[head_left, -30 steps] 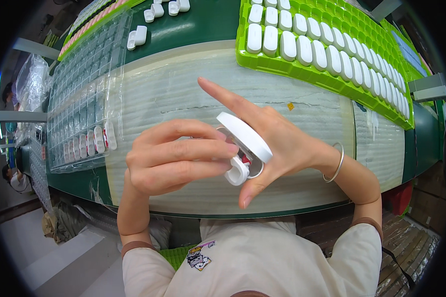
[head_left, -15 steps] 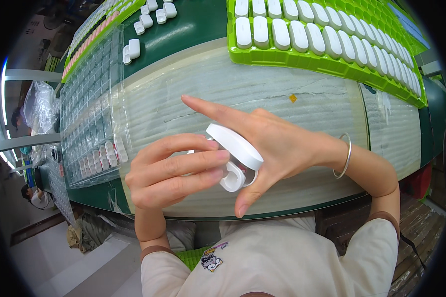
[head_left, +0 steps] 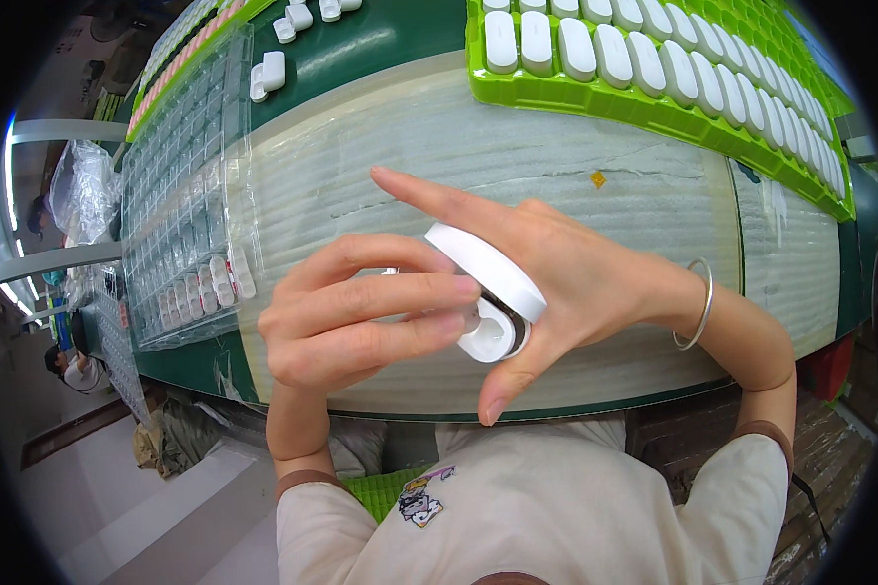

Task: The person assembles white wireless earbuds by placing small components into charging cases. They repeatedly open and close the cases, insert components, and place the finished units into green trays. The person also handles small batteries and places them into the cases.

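Observation:
In front of my chest my two hands meet around a small white case. Its long rounded white shell (head_left: pixel 488 273) sits in the crook of my right hand (head_left: pixel 566 278), between the thumb and the stretched index finger. My left hand (head_left: pixel 361 317) is closed, its fingertips on a white inner part with a round hollow end (head_left: pixel 491 334). That part lies against the shell, with a dark strip between them. My left fingers cover most of it, and the left thumb is hidden.
A green tray (head_left: pixel 595 93) with rows of white oval cases stands at the far right. Several small open white cases (head_left: pixel 267 76) lie far left. Nearer is a clear plastic tray (head_left: pixel 180 195) with small white pieces. A yellow scrap (head_left: pixel 598 179) lies on the foam-covered table (head_left: pixel 361 175).
The white inner part has come closer to the shell, and the gap between them looks narrower. Both hands appear slightly farther right in the picture, while the whole view has shifted.

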Action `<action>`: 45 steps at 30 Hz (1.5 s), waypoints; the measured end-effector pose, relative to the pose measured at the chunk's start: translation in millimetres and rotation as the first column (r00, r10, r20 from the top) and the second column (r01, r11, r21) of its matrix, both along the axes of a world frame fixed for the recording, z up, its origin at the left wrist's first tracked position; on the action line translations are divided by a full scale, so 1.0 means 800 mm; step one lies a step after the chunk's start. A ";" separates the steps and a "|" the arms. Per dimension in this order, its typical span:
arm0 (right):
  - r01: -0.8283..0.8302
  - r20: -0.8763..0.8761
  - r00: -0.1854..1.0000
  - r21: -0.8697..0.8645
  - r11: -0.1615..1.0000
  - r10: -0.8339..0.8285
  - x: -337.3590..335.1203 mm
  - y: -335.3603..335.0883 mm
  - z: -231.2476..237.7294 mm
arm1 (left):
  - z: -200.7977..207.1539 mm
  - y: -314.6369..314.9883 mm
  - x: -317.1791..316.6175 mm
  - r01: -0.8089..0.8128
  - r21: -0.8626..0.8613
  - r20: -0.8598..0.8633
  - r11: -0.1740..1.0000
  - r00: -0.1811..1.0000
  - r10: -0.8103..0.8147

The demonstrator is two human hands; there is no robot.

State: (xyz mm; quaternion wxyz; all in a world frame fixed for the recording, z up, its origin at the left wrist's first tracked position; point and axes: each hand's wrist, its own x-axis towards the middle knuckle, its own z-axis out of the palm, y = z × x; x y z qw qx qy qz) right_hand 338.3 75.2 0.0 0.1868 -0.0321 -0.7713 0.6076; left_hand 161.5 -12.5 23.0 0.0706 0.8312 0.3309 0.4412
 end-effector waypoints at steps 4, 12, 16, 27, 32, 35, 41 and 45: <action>0.018 -0.033 0.999 -0.002 1.000 -0.018 -0.001 -0.001 -0.002 | -0.003 0.000 -0.001 0.021 -0.002 0.021 1.000 1.000 -0.021; -0.093 -0.002 0.996 -0.058 0.994 0.093 0.000 0.002 -0.005 | -0.009 0.003 -0.002 0.089 -0.122 0.210 0.989 0.976 -0.062; -0.122 0.006 0.991 -0.317 0.941 0.130 0.001 -0.003 0.001 | -0.006 0.006 -0.007 0.050 -0.038 0.144 0.998 0.989 -0.044; -0.078 -0.076 0.994 0.020 0.997 0.079 0.001 0.001 0.004 | -0.004 -0.003 -0.008 0.053 -0.006 0.170 0.999 0.984 -0.051; -0.082 -0.066 0.994 0.052 0.995 0.085 0.003 0.002 0.011 | 0.001 -0.003 -0.007 0.081 -0.045 0.216 0.996 0.974 -0.070; -0.070 -0.094 0.993 0.067 0.995 0.077 0.003 0.002 0.010 | 0.003 -0.002 -0.008 0.074 -0.024 0.165 0.997 0.984 -0.069; -0.094 -0.016 0.995 -0.003 0.996 0.094 0.005 0.001 0.014 | 0.004 -0.007 -0.006 0.032 0.003 0.141 0.999 0.990 -0.032; -0.075 -0.016 0.997 0.083 0.994 0.077 0.006 0.003 0.016 | 0.002 -0.004 -0.009 0.087 -0.018 0.176 0.996 0.981 -0.082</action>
